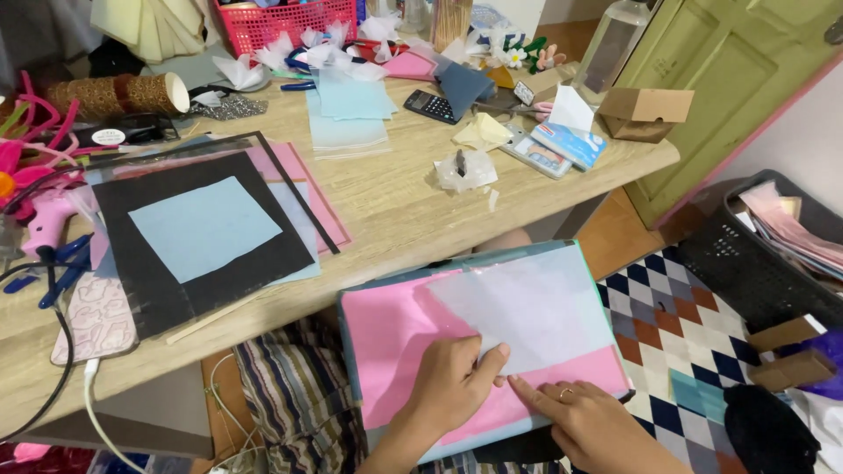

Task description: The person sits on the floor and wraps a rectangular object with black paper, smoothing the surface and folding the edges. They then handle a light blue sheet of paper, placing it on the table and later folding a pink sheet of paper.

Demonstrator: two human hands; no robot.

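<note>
On my lap lies a flat pack (386,342) of pink paper sheets with a pale blue edge. A thin pale translucent sheet (536,312) rests on top of the pink. My left hand (452,382) pinches the lower corner of that pale sheet between thumb and fingers. My right hand (593,426), with a ring on one finger, lies flat on the pink paper just right of it, fingertips pointing at the same corner.
A wooden table (395,211) ahead holds a black sheet (158,281) with a light blue square (206,226), a stack of blue papers (351,114), a calculator (430,105), a pink glue gun (44,219), a red basket (281,19) and a cardboard box (645,112). A dark crate (755,263) stands right.
</note>
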